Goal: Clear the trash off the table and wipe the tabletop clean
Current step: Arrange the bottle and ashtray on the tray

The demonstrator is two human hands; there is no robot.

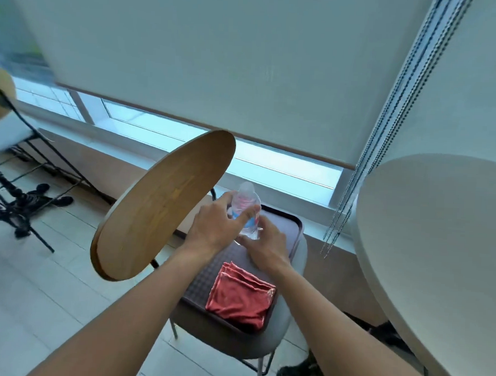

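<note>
Fingers of the left hand (211, 226) are curling round one clear plastic bottle (247, 210), while the right hand (267, 245) is grasping its base; the bottle is standing upright over the far end of one dark tray (292, 226) on a chair seat (294, 303). Slipping is the likely trouble: the thin plastic could buckle or tip under an uneven squeeze and roll off the tray. One folded red cloth (240, 297) is lying at the tray's near end. One white table (437, 253) is standing to the right.
</note>
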